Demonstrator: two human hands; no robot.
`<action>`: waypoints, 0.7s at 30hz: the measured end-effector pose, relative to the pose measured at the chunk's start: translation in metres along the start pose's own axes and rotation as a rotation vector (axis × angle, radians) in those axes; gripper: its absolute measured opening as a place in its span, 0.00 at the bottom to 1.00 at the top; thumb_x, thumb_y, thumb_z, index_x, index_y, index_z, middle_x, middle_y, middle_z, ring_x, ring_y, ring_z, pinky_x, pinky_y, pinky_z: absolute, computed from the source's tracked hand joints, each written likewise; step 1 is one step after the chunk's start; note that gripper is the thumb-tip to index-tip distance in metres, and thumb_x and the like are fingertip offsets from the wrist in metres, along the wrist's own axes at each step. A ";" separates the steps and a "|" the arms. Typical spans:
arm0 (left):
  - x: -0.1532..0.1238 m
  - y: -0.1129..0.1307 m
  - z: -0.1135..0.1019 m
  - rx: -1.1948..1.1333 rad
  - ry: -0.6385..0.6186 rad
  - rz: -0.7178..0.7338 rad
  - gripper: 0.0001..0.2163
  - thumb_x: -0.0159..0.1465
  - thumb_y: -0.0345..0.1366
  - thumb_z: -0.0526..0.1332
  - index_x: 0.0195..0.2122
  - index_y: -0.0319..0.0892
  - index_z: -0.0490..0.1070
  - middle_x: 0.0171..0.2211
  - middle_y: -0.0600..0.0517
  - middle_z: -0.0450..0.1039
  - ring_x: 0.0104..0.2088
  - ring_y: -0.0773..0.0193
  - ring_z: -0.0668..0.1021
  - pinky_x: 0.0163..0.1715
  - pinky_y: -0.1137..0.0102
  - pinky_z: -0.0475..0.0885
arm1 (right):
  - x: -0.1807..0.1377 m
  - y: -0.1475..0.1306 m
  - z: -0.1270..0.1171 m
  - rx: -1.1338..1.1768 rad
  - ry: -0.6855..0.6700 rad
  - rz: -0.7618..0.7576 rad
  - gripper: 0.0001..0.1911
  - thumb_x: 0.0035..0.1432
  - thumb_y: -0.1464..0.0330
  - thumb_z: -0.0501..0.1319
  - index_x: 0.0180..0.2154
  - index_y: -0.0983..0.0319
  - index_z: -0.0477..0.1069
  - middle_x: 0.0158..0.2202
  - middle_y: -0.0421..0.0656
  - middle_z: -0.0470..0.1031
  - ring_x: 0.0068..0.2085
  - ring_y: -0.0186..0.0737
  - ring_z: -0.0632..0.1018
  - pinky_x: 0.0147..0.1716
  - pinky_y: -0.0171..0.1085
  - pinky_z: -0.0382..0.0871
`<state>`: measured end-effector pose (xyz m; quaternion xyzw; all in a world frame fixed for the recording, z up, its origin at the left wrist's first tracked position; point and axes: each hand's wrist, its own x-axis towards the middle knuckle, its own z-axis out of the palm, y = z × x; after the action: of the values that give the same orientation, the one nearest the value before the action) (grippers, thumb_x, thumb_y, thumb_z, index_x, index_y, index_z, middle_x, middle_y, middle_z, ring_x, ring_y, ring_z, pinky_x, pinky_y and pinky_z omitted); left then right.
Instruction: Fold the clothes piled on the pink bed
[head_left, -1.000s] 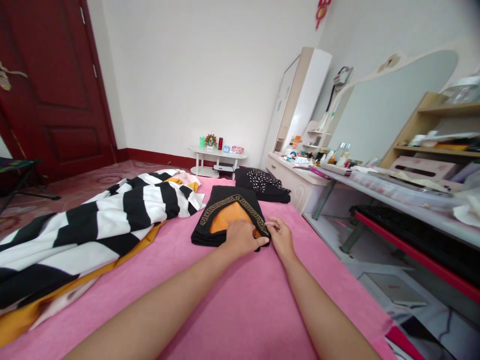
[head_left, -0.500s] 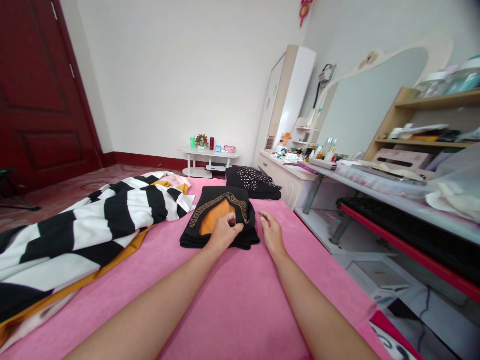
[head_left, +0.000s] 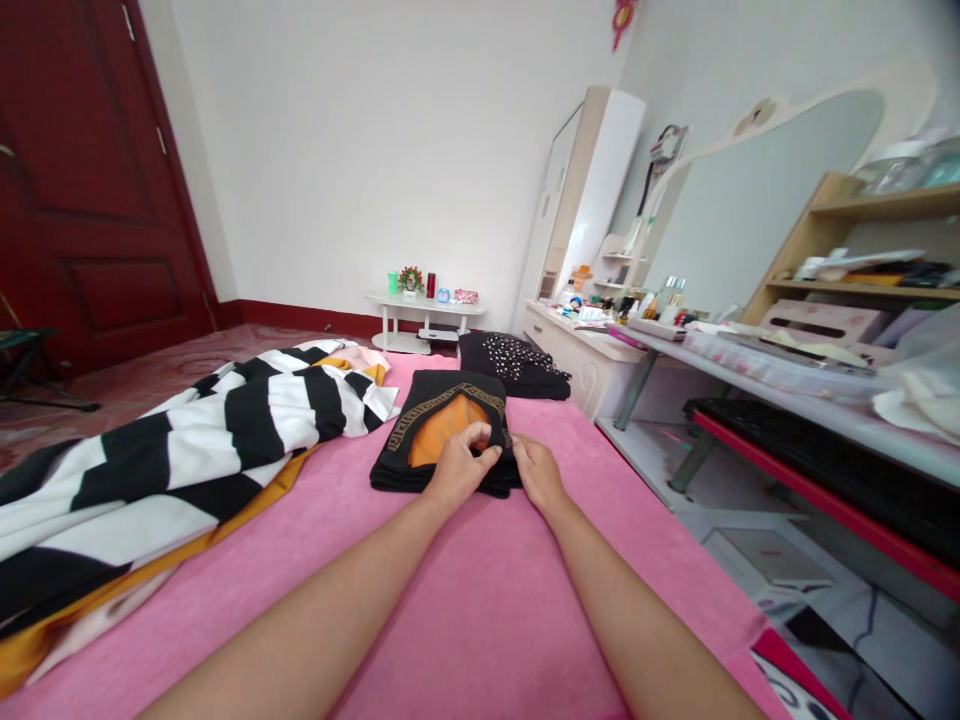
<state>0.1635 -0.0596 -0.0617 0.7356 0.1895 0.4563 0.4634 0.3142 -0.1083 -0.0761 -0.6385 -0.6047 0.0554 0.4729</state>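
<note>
A folded black garment with gold key-pattern trim and an orange patch lies on the pink bed cover in front of me. My left hand rests on its near part, thumb and fingers pinched together on the black cloth beside the orange. At the garment's right edge, my right hand has its fingers closed on the cloth; its fingertips are partly hidden. Behind it sits another folded black garment with white spots.
A rumpled black-and-white checked cloth with mustard and pale pink layers spreads over the left side. On the right stand a cluttered desk and a mirrored dresser. A small white table is by the far wall.
My right hand has moved left from beside the garment onto its right edge, and its fingers have closed there. My left hand stays pinched on the cloth. The view has shifted slightly.
</note>
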 end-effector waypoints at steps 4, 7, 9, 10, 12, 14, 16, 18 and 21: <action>0.001 0.000 0.000 -0.032 -0.076 0.070 0.03 0.57 0.32 0.58 0.32 0.42 0.65 0.31 0.54 0.70 0.35 0.66 0.73 0.40 0.71 0.68 | 0.003 -0.007 0.006 0.447 -0.019 0.121 0.20 0.58 0.60 0.48 0.36 0.60 0.77 0.36 0.41 0.79 0.40 0.45 0.77 0.42 0.40 0.68; -0.002 0.000 -0.001 0.041 -0.122 0.055 0.04 0.55 0.32 0.59 0.31 0.42 0.64 0.30 0.55 0.70 0.34 0.65 0.74 0.39 0.71 0.69 | 0.006 -0.009 0.011 0.705 -0.013 0.287 0.22 0.57 0.55 0.50 0.36 0.62 0.76 0.35 0.43 0.79 0.36 0.44 0.77 0.36 0.39 0.70; -0.005 0.003 -0.002 0.152 -0.158 0.038 0.06 0.54 0.31 0.61 0.32 0.43 0.65 0.31 0.54 0.71 0.36 0.64 0.76 0.39 0.71 0.69 | 0.006 -0.009 0.013 0.668 0.038 0.347 0.22 0.54 0.52 0.54 0.32 0.63 0.75 0.31 0.44 0.78 0.33 0.43 0.76 0.33 0.38 0.69; -0.006 0.004 -0.003 0.217 -0.172 0.028 0.07 0.53 0.32 0.61 0.34 0.43 0.66 0.32 0.54 0.73 0.37 0.62 0.77 0.40 0.71 0.69 | 0.006 -0.008 0.013 0.619 0.071 0.338 0.21 0.52 0.51 0.57 0.29 0.63 0.75 0.29 0.43 0.77 0.32 0.43 0.76 0.32 0.37 0.69; -0.009 0.007 -0.002 0.328 -0.181 0.012 0.09 0.53 0.33 0.62 0.36 0.44 0.68 0.34 0.54 0.75 0.40 0.60 0.77 0.40 0.70 0.69 | 0.005 -0.007 0.013 0.539 0.116 0.288 0.20 0.48 0.51 0.61 0.24 0.63 0.73 0.26 0.42 0.76 0.30 0.41 0.74 0.30 0.36 0.67; -0.010 0.010 -0.001 0.398 -0.161 0.014 0.07 0.55 0.34 0.62 0.35 0.44 0.69 0.33 0.54 0.75 0.38 0.60 0.78 0.38 0.70 0.69 | 0.004 -0.005 0.012 0.521 0.128 0.268 0.20 0.48 0.51 0.61 0.22 0.62 0.71 0.22 0.39 0.73 0.27 0.38 0.71 0.26 0.35 0.64; -0.012 0.013 0.000 0.431 -0.121 0.030 0.03 0.58 0.35 0.59 0.33 0.44 0.70 0.31 0.54 0.75 0.34 0.62 0.77 0.36 0.70 0.69 | 0.002 -0.002 0.011 0.467 0.136 0.288 0.21 0.50 0.51 0.59 0.20 0.61 0.68 0.18 0.37 0.68 0.22 0.35 0.67 0.21 0.34 0.60; -0.013 0.019 -0.001 0.481 -0.097 0.059 0.04 0.60 0.35 0.57 0.33 0.43 0.71 0.31 0.53 0.75 0.32 0.63 0.76 0.35 0.70 0.69 | 0.000 0.000 0.010 0.324 0.151 0.291 0.21 0.50 0.52 0.59 0.17 0.60 0.64 0.16 0.36 0.64 0.20 0.34 0.65 0.20 0.34 0.57; -0.017 0.032 -0.016 0.616 -0.124 0.159 0.06 0.62 0.35 0.56 0.34 0.43 0.72 0.35 0.50 0.74 0.37 0.61 0.75 0.39 0.68 0.68 | -0.001 0.001 0.008 0.074 0.215 0.231 0.15 0.45 0.57 0.64 0.19 0.60 0.66 0.20 0.39 0.68 0.23 0.37 0.68 0.25 0.35 0.62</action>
<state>0.1360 -0.0797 -0.0402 0.8801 0.2322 0.3666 0.1924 0.3101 -0.1047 -0.0817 -0.6880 -0.4709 0.0631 0.5485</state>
